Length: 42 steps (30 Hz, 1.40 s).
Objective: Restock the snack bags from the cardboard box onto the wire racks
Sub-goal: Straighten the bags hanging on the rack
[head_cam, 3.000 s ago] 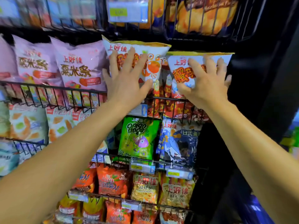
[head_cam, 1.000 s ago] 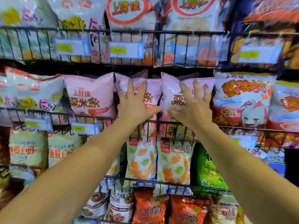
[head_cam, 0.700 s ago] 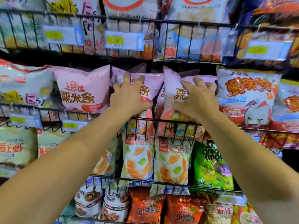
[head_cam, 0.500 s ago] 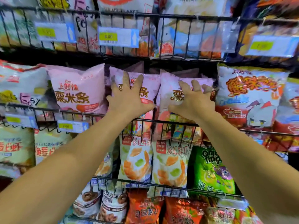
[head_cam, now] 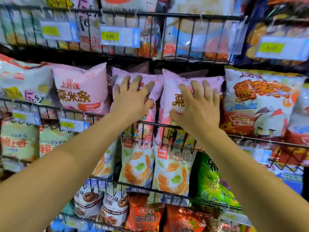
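Both hands press flat on two pink bags standing side by side in the middle rack (head_cam: 150,123). The left hand (head_cam: 132,99) lies open, fingers spread, on the left pink bag (head_cam: 155,87); the right hand (head_cam: 195,108) lies open on the right pink bag (head_cam: 170,86), thumb low on its face. Neither hand grasps anything. The palms likely seat the bags behind the rack's front rail (the rail holds them upright). A third pink bag (head_cam: 80,91) stands just left; an orange bag (head_cam: 260,101) stands toward the right end. The cardboard box is not in view.
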Available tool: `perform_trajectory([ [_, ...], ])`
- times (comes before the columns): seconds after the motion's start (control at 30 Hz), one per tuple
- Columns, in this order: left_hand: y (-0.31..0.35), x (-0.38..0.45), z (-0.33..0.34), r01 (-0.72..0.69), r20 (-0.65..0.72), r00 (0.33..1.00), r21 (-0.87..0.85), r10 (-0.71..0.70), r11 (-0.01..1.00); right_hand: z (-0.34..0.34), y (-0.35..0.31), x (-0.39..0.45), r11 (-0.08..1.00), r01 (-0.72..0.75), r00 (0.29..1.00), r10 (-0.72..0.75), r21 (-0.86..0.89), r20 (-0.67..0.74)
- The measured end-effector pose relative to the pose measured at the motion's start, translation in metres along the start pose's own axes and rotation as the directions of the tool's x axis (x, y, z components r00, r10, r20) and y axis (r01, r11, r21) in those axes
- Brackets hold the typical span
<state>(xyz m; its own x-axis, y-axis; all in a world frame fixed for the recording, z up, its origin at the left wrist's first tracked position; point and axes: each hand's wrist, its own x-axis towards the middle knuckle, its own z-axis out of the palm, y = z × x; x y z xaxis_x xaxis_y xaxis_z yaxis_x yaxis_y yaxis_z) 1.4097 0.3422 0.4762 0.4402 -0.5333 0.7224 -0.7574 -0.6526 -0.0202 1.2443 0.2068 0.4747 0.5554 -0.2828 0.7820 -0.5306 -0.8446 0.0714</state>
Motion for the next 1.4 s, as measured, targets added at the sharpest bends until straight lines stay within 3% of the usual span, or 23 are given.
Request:
perform_trajectory([
  [0.17,0.006,0.007,-0.001,0.021,0.034,0.999,-0.027,-0.020,0.999,0.002,0.000,0.013,0.996,-0.073,0.974,0.060,0.051,0.220],
  [0.33,-0.006,-0.001,-0.025,-0.022,0.026,0.999,-0.167,0.026,0.986,-0.026,-0.006,0.017,0.998,-0.055,0.954,0.061,-0.029,0.293],
  [0.47,-0.028,-0.019,-0.053,-0.055,-0.103,0.994,-0.343,0.021,0.938,-0.042,-0.023,0.019,0.995,-0.096,0.980,0.100,-0.032,0.173],
  [0.6,-0.082,-0.062,-0.074,-0.167,-0.335,0.942,-0.374,0.035,0.912,-0.038,-0.084,0.016,0.994,0.031,0.987,-0.015,0.102,-0.158],
  [0.67,-0.125,-0.078,-0.076,-0.151,-0.377,0.926,-0.366,0.002,0.918,-0.035,-0.131,0.018,0.965,0.070,0.990,-0.037,0.253,-0.134],
  [0.73,-0.172,-0.087,-0.077,-0.078,-0.336,0.940,-0.367,-0.054,0.927,-0.026,-0.177,0.022,0.923,0.125,0.985,-0.072,0.364,-0.155],
  [0.83,-0.237,-0.092,-0.079,-0.021,-0.346,0.932,-0.344,-0.105,0.939,-0.012,-0.236,0.024,0.884,0.121,0.991,-0.084,0.452,-0.101],
  [0.9,-0.272,-0.095,-0.078,0.004,-0.394,0.911,-0.286,-0.121,0.958,-0.003,-0.265,0.021,0.905,0.075,0.995,-0.039,0.419,-0.095],
  [0.97,-0.298,-0.094,-0.071,0.066,-0.360,0.921,-0.240,-0.152,0.969,0.004,-0.287,0.021,0.948,0.005,0.995,0.027,0.317,-0.097],
  [1.07,-0.318,-0.085,-0.051,0.166,-0.194,0.962,-0.149,-0.193,0.975,0.012,-0.311,0.035,0.957,-0.158,0.987,0.147,0.242,0.065],
  [1.17,-0.317,-0.075,-0.037,0.185,-0.135,0.970,-0.131,-0.202,0.974,0.018,-0.325,0.053,0.939,-0.276,0.955,0.244,0.204,0.171],
  [1.27,-0.310,-0.074,-0.032,0.236,-0.108,0.959,-0.200,-0.261,0.951,0.032,-0.323,0.066,0.934,-0.311,0.942,0.278,0.177,0.186],
  [1.4,-0.312,-0.062,-0.033,0.203,-0.053,0.974,-0.216,-0.219,0.955,0.040,-0.318,0.075,0.967,-0.244,0.962,0.233,0.070,0.146],
])
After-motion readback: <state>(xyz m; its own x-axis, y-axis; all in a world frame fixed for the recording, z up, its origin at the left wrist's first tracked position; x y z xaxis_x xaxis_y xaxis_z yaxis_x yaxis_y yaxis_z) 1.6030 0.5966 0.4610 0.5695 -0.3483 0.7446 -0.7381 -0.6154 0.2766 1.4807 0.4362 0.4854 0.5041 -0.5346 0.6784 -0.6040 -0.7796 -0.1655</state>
